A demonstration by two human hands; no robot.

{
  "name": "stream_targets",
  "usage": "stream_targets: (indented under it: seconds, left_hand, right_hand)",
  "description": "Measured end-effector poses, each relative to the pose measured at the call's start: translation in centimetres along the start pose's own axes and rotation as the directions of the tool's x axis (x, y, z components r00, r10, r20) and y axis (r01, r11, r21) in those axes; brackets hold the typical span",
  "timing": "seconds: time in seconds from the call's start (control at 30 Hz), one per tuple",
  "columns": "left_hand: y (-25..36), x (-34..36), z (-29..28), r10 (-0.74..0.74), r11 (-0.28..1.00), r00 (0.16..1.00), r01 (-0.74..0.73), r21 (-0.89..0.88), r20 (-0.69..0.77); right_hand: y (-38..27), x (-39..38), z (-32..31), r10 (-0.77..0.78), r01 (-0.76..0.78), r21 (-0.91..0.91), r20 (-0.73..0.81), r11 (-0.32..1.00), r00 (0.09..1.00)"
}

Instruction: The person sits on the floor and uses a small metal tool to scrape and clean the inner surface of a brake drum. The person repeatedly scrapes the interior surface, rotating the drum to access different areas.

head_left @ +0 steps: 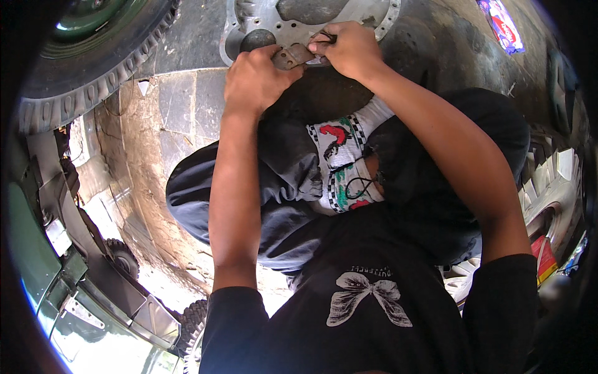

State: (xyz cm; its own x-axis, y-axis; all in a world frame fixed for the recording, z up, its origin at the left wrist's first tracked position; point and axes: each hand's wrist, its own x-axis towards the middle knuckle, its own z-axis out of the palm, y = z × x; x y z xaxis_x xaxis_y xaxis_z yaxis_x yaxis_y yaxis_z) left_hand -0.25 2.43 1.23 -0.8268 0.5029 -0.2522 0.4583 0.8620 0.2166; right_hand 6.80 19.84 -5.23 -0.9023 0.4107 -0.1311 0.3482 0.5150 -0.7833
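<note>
Both hands — left hand (252,78), right hand (350,48) — pinch a small rusty metal piece (291,56) with closed fingers against a round metal plate (299,15).

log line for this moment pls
left hand gripping small metal piece | right hand pinching it | against round metal plate | tyre left

Your left hand (252,78) and right hand (349,50) both grip a small brown metal piece (291,56) against the far grey perforated plate (311,22); a tyre (87,68) lies far left.
</note>
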Motion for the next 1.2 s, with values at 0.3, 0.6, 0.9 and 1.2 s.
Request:
stream_targets:
  seconds: [0.3, 0.6, 0.9, 1.2]
  left_hand:
    - [-0.1, 0.2, -0.1, 0.026, 1.0, 1.0, -0.026, -0.013, 0.007]
    - [-0.2, 0.1, 0.1, 0.015, 1.0, 1.0, -0.015, -0.014, -0.007]
    - [-0.1, -0.1, 0.1, 0.011, 1.0, 1.0, -0.011, -0.001, -0.011]
    - [0.0, -0.1, 0.2, 0.006, 1.0, 1.0, -0.006, -0.001, 0.004]
  right_hand:
    - [0.2, 0.3, 0.7, -0.068, 0.067, -0.024, -0.075, 0.997, 0.995]
    - [-0.2, -0.8, -0.1, 0.044, -0.044, 0.043, 0.01, 0.998, 0.999]
    - [0.1, -0.8, 0.2, -0.005, 0.005, 0.013, -0.012, 1.0, 1.0]
    - [0.8, -0.5, 0.7, -0.028, 0.028, 0.011, 0.002, 1.0, 1.0]
